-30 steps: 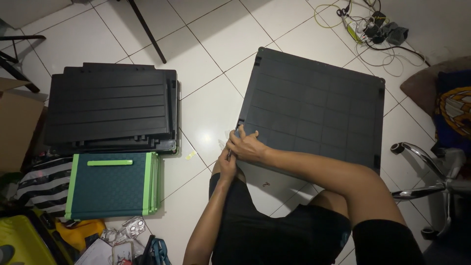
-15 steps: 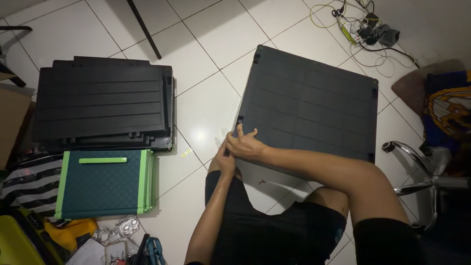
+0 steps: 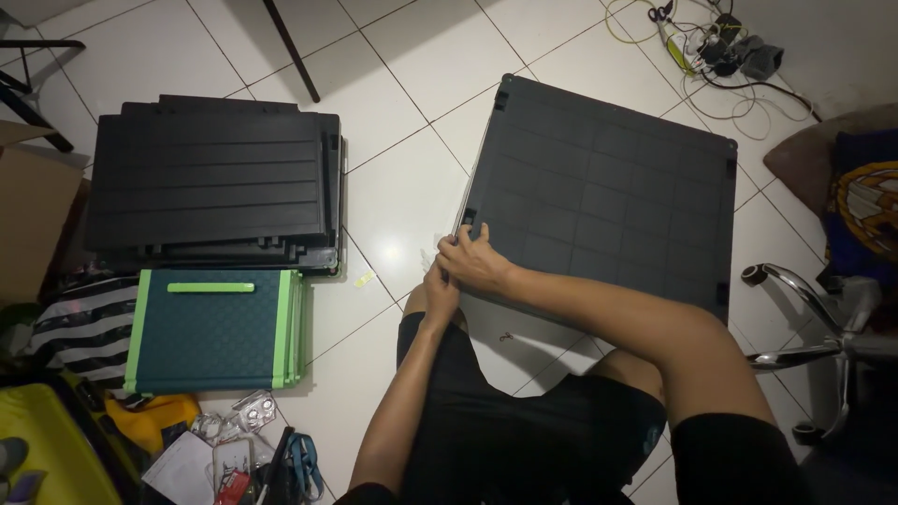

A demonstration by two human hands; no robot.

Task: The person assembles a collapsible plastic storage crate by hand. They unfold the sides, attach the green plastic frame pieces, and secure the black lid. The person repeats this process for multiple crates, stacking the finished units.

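At the dark panel (image 3: 599, 201) corner, both hands (image 3: 463, 266) stay put, grip seemingly pinching its edge.

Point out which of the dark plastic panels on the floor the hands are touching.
The large dark grey gridded panel lying alone at right; both hands grip its near-left corner. The stacked ribbed panels lie untouched.

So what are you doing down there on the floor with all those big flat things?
A person sits on the white tiled floor. Both hands, the left hand and the right hand, are together at the near left corner of a large dark grey panel lying flat. What the fingers are working on at that edge is too small to tell. To the left lie a stack of dark panels and teal panels with green trim.
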